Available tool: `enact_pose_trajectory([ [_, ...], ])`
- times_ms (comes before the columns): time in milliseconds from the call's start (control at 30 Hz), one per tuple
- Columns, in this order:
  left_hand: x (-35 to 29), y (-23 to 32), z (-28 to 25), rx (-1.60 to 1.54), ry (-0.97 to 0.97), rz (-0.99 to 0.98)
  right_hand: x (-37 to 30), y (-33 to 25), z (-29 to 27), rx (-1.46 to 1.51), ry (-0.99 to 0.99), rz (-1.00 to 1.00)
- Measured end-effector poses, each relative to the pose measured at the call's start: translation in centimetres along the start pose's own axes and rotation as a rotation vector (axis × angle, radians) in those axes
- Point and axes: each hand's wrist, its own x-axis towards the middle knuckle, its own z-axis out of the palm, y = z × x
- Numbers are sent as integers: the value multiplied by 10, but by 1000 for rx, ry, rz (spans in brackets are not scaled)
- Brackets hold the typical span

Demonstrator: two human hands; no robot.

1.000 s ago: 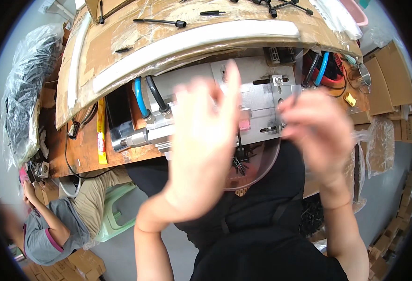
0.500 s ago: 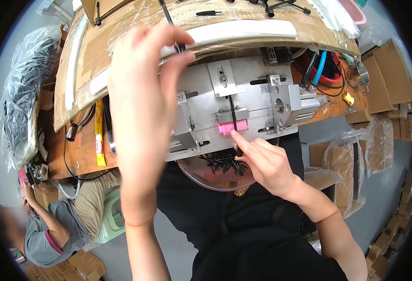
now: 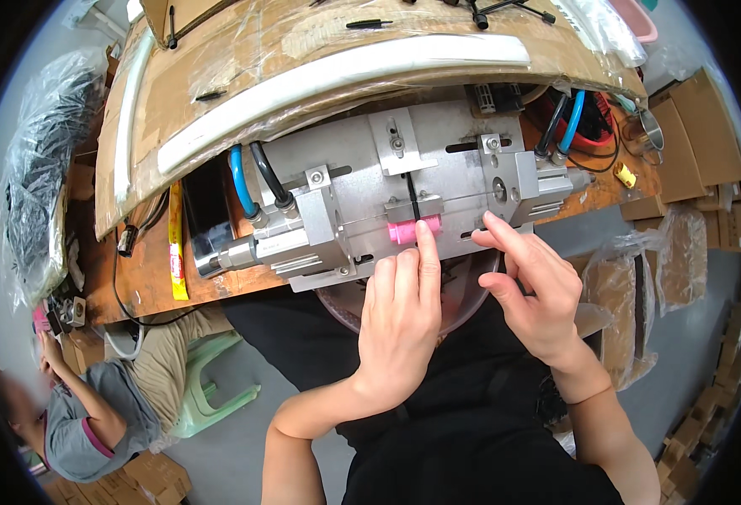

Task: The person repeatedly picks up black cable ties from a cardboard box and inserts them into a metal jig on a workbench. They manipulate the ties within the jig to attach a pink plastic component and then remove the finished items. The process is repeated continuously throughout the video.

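A metal clamping fixture (image 3: 290, 151) lies in front of me, with a thin black rod (image 3: 413, 195) resting lengthwise at its middle. The rod crosses a small metal block and a pink-wrapped piece (image 3: 402, 232). My left hand (image 3: 400, 324) stretches its index finger onto the rod at the pink piece; its other fingers bend loosely and hold nothing visible. The rod's near end is hidden by that hand. Beside the fixture's right cylinder, my right hand (image 3: 539, 290) is open and empty, thumb and fingers apart. Below both hands sits a clear bowl (image 3: 345, 310), its contents mostly covered.
A cardboard sheet (image 3: 261, 55) overhangs the fixture's far side, with black parts on top. Blue hoses (image 3: 238, 177) and black hoses join the cylinders. A yellow strip (image 3: 177, 244) lies left on the wooden bench (image 3: 135, 290). Another person (image 3: 93, 404) sits at far left.
My left hand has come down from the cardboard, without the black rod it held, to touch the rod in the fixture. My right hand has moved off that rod to the right and opened.
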Motion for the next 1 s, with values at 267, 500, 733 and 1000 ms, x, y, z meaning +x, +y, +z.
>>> enact_pose_trajectory([
  [267, 7, -2, -19, -104, -66, -27, 16, 12, -16, -32, 83, -74],
  [500, 181, -8, -50, -144, 394, 335, 126, 55, -65, -418, 309, -177],
  [733, 222, -64, -72, -224, 74, 421, 200, 101, -71, -434, -2, -295],
  [1000, 162, -147, -122, -250, -12, 224, 210, 62, -47, -103, 62, -155],
])
